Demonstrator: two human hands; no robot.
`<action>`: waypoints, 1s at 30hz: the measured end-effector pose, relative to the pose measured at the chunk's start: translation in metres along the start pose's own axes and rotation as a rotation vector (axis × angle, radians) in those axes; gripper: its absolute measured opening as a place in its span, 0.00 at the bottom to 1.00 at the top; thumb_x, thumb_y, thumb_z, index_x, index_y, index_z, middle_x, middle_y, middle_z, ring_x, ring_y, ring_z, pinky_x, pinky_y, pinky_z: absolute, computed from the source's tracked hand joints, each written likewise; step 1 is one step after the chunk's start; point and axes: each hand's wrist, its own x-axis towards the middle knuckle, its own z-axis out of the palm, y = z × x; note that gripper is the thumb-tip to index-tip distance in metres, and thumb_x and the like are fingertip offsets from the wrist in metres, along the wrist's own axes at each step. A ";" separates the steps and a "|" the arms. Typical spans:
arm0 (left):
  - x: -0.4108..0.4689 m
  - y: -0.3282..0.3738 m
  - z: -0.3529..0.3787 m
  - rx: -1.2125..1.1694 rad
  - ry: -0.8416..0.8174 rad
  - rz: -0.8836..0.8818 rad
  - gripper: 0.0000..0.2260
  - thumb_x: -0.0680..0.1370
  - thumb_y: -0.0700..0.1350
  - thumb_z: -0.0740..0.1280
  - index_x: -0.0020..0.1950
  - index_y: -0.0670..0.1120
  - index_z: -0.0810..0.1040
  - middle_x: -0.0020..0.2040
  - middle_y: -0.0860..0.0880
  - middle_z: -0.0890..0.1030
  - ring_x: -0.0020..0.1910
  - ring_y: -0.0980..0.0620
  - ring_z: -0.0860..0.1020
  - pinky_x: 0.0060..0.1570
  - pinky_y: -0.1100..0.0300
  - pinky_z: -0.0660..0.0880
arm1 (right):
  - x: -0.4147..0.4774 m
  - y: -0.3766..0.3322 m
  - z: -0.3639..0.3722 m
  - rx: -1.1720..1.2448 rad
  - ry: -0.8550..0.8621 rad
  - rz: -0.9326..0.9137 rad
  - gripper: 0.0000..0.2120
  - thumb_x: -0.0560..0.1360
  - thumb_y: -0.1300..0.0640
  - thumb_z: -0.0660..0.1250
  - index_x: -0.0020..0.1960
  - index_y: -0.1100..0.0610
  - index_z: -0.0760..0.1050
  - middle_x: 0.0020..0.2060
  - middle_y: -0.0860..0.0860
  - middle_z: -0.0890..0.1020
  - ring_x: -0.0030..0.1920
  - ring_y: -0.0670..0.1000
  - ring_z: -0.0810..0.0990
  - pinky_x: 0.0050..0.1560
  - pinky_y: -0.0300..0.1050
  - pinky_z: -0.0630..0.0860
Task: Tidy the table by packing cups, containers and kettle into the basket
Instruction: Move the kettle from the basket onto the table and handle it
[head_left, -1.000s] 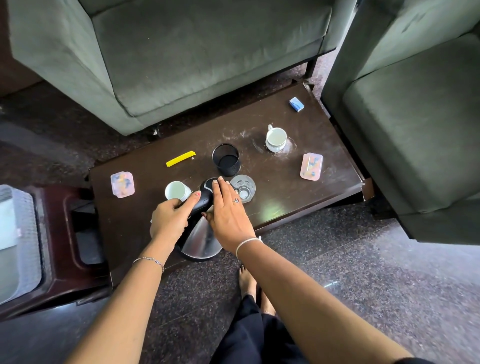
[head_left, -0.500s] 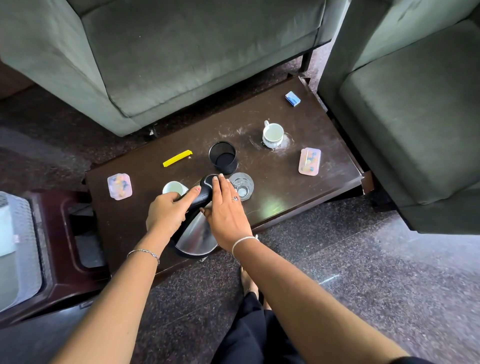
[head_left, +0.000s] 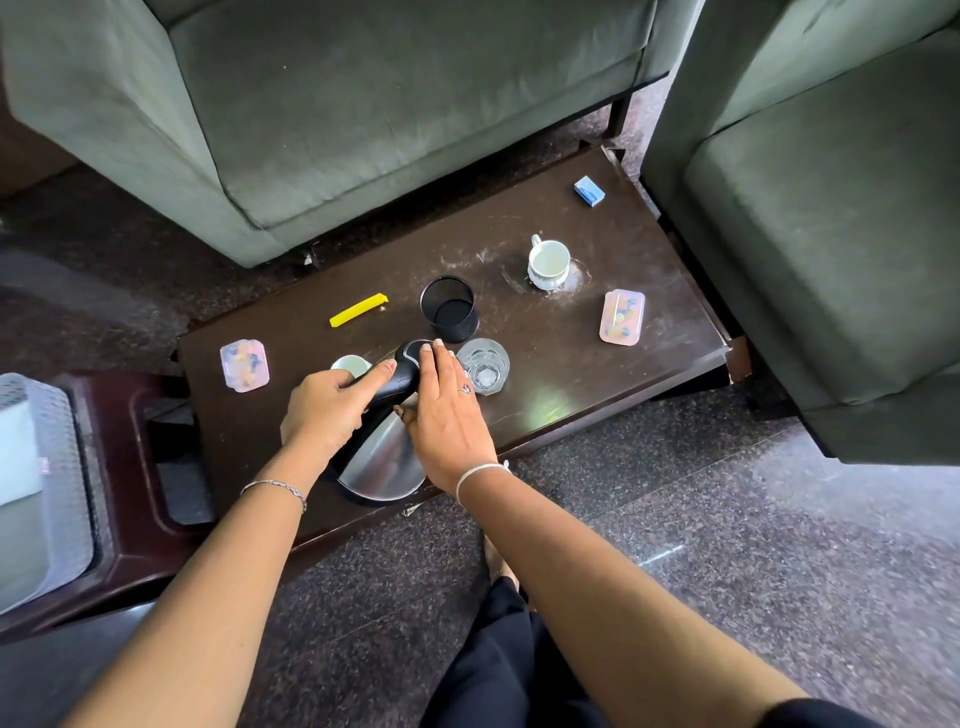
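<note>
Dark wooden surface (head_left: 571, 415) between green sofas (head_left: 415, 104): at its near edge, your left grip (head_left: 327, 410) curls round the handle of the steel kettle (head_left: 384, 462); your right grip (head_left: 447, 421) rests straight-fingered on its top.

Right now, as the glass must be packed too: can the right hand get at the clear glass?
Probably yes: the right hand rests flat on the kettle, and the clear glass stands just beside its fingers, nothing between them.
</note>
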 end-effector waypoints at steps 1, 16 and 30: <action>0.000 0.001 -0.001 0.001 0.001 0.004 0.28 0.61 0.78 0.63 0.31 0.53 0.77 0.19 0.52 0.74 0.24 0.48 0.75 0.34 0.56 0.72 | 0.000 -0.001 0.000 -0.001 0.002 0.000 0.33 0.82 0.50 0.56 0.78 0.63 0.44 0.78 0.60 0.49 0.78 0.58 0.48 0.77 0.50 0.47; 0.004 0.006 -0.013 0.012 -0.007 0.003 0.29 0.59 0.79 0.63 0.27 0.52 0.74 0.17 0.52 0.72 0.21 0.50 0.71 0.31 0.59 0.69 | 0.002 -0.008 -0.005 -0.015 0.008 -0.009 0.33 0.81 0.51 0.56 0.78 0.64 0.44 0.78 0.61 0.49 0.78 0.59 0.49 0.77 0.51 0.49; 0.001 0.008 -0.022 0.041 -0.007 0.030 0.27 0.60 0.78 0.63 0.25 0.54 0.75 0.17 0.52 0.72 0.22 0.49 0.73 0.32 0.58 0.69 | 0.000 -0.013 -0.005 -0.044 0.022 -0.020 0.34 0.82 0.49 0.56 0.78 0.64 0.45 0.78 0.61 0.50 0.77 0.59 0.50 0.77 0.50 0.50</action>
